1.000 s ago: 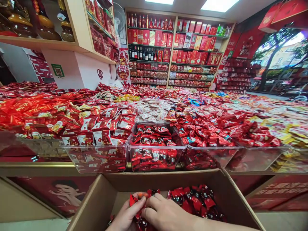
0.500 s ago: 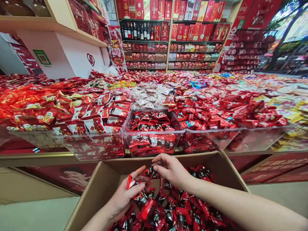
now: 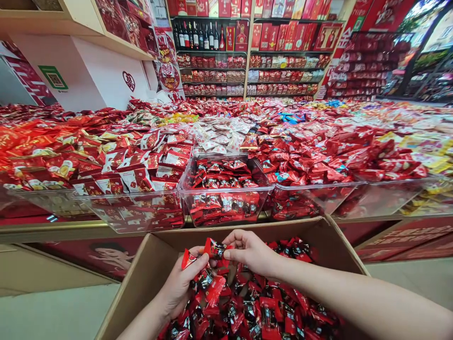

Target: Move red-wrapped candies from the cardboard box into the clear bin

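Both hands are over an open cardboard box (image 3: 138, 278) filled with red-and-black wrapped candies (image 3: 269, 316). My left hand (image 3: 184, 278) is closed around several of these candies (image 3: 207, 279), their red wrapper ends sticking out past the thumb. Between thumb and fingers, my right hand (image 3: 247, 252) pinches the right end of one wrapped candy (image 3: 215, 249), whose other end meets the left fingertips. Just beyond the box stands a clear plastic bin (image 3: 226, 191) partly filled with matching candies in rows.
Heaped bins of red-and-white packets (image 3: 134, 177) lie to the left, red twisted packets (image 3: 311, 160) to the right. White packets (image 3: 222, 134) are piled behind the middle bin. Shelves (image 3: 247, 52) with bottles and red boxes line the back, and a white pillar (image 3: 81, 71) rises at left.
My left fingers have closed in around the candies, and the right hand has brought one candy up against the left fingertips. The view has tipped slightly downward.
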